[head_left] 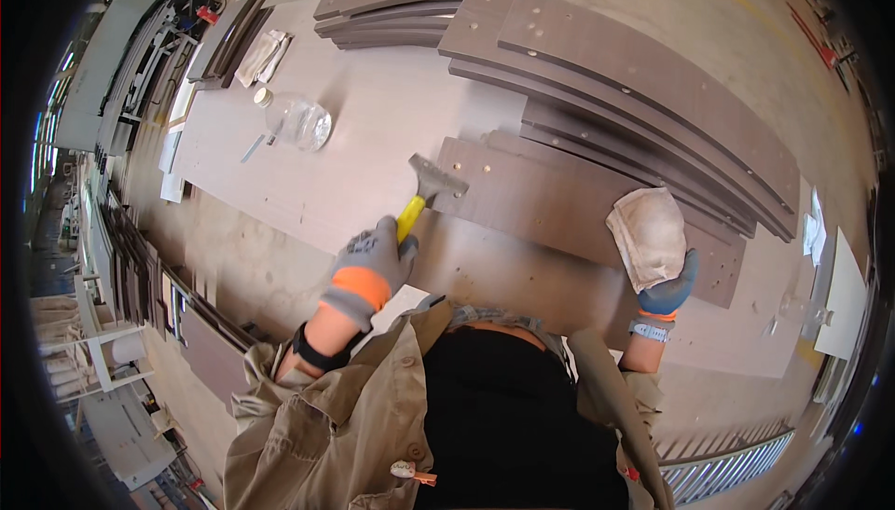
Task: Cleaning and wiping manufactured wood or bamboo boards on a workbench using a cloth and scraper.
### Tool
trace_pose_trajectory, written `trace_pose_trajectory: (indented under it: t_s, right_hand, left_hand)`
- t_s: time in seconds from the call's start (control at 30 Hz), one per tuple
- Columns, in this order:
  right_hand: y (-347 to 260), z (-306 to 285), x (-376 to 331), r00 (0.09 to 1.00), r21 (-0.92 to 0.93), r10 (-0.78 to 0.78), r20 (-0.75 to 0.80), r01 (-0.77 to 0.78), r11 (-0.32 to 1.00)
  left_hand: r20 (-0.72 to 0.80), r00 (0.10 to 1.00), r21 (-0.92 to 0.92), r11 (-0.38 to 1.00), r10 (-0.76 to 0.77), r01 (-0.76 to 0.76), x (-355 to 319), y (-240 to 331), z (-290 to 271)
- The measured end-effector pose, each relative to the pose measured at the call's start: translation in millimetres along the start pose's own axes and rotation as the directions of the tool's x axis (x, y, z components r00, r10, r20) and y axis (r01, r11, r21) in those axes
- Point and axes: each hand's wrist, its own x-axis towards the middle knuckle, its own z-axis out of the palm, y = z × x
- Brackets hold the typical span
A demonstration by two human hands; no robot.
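Note:
My left hand, in a grey glove with an orange cuff, is closed round the yellow handle of a scraper. The scraper's wide metal blade points away from me, over the left end of a brown board that lies nearest me. In my right hand, gloved in blue-grey, is a folded beige cloth. The cloth is over the board's right part; whether it presses on the surface I cannot tell. Small round holes or fittings dot the board.
Stacks of brown boards lie beyond the near board, with more panels at the far left. A clear bottle and another cloth are on the pale worktop. A second clear bottle is at the right.

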Motion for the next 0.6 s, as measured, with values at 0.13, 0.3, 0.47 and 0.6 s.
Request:
trace_pose_trajectory:
  t_s: [0.13, 0.3, 0.47, 0.6]
  right_hand:
    - [-3, -1, 1, 0.999, -0.057, -0.024, -0.023, 0.022, 0.998]
    - [1, -1, 0, 0.995, -0.054, -0.052, -0.086, 0.048, 0.997]
    - [1, 2, 0, 0.991, -0.095, -0.1, -0.084, 0.092, 0.991]
    - [0, -2, -1, 0.991, -0.029, -0.069, -0.111, 0.067, 0.997]
  left_hand:
    - [-0.053, 0.998, -0.013, 1.0, 0.025, -0.026, 20, 14, -12]
    - [0.056, 0.998, 0.082, 0.997, -0.014, 0.009, 23, 12, -17]
    - [0.016, 0.996, 0.07, 0.993, 0.091, -0.092, 43, 12, -26]
    - [0.047, 0.979, 0.091, 0.976, 0.196, -0.2, 58, -2, -41]
